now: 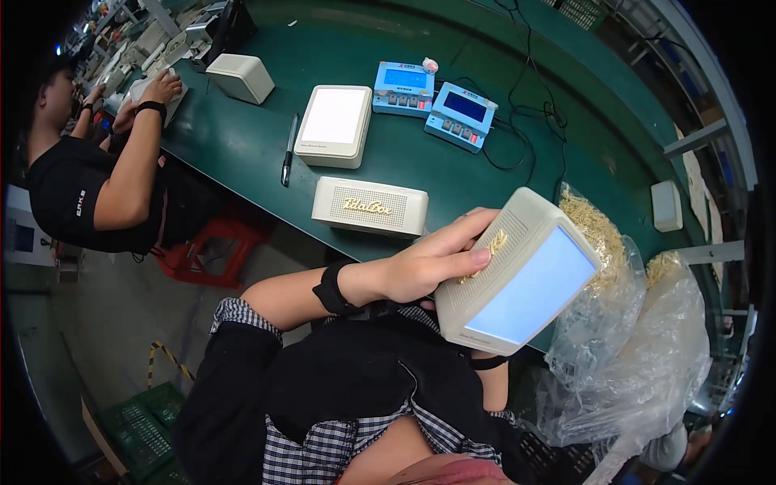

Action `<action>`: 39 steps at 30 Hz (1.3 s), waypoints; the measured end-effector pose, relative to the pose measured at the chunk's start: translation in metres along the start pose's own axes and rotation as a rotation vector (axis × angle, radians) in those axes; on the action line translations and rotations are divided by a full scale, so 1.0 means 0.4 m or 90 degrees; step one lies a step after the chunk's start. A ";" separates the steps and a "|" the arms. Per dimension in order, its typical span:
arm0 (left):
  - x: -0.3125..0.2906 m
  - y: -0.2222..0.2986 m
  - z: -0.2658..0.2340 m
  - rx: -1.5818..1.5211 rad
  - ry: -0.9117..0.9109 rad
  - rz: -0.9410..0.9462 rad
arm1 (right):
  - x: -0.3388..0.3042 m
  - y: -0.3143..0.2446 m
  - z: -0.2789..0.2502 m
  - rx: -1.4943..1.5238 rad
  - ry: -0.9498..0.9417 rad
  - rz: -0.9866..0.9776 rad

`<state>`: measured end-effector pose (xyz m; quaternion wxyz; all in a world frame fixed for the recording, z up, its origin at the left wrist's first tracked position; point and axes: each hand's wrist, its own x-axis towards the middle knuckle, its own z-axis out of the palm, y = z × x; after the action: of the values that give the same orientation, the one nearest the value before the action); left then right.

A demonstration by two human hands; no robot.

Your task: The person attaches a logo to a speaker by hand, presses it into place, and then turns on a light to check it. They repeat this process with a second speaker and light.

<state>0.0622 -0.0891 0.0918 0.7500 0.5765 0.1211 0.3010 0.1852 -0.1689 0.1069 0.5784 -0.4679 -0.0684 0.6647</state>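
My left hand [440, 255] is closed on a cream speaker-like box [517, 275], its thumb pressed against gold lettering on the perforated grille. The box is tilted, and its front panel glows pale blue. Of my right arm, the banded wrist [489, 362] shows below the box; the box hides the right hand, so its grip cannot be made out. Just left of the held box, a second cream box [323, 212] lies on the table with its gold-lettered grille toward me. Behind that one, a third box [331, 117] has a bright white panel facing up.
A black pen [288, 153] lies beside the third box. Two blue meters [404, 87] with cables stand at the back. Plastic bags [622, 323] of small gold pieces sit at right. Another cream box [242, 78] is far left, near a co-worker [97, 178] and a red stool [206, 252].
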 end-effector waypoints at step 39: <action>-0.020 -0.008 -0.192 1.046 -0.025 0.301 | 0.042 -0.126 -0.328 0.315 -0.625 -0.199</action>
<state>0.0165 -0.0335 0.0640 0.0136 0.9525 0.1642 0.2560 0.3145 -0.1980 0.0570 0.6626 0.0608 -0.2395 0.7071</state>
